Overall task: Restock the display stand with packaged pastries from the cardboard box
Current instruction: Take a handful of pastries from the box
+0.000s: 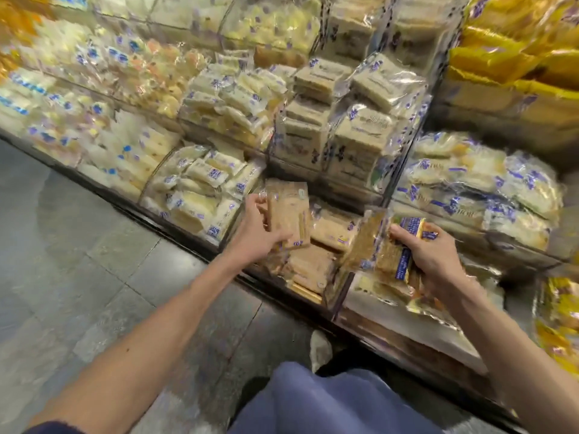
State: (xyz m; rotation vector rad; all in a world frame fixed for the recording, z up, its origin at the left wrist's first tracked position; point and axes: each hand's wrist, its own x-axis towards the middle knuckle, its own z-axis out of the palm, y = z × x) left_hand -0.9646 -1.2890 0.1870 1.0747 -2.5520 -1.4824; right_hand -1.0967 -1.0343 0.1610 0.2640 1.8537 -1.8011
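The left hand (257, 233) is curled tight around a tan pastry in a clear plastic pack (289, 211). The thumb is on the near side of the pack and the fingers go around its far side. The pack stands up on its short end, so its long side points up and away from the person.

Right under this pack is the low clear plastic bin (336, 292) of the big see-through display stand (156, 219). A pile of the same tan packs (310, 264) lies in that bin, and most of them lie flat. So the spot for the pack is down and a little to the right of the left hand, and very near. I think the pack should be tipped over to lie flat like the others before it goes down.

The right hand (435, 255) is farther to the right, above the next bin. It grips a bunch of brown pastry packs with blue labels (391, 258), with its fingers wrapped around them. The left hand is the closer one to the tan pile.

The cardboard box cannot be seen here.
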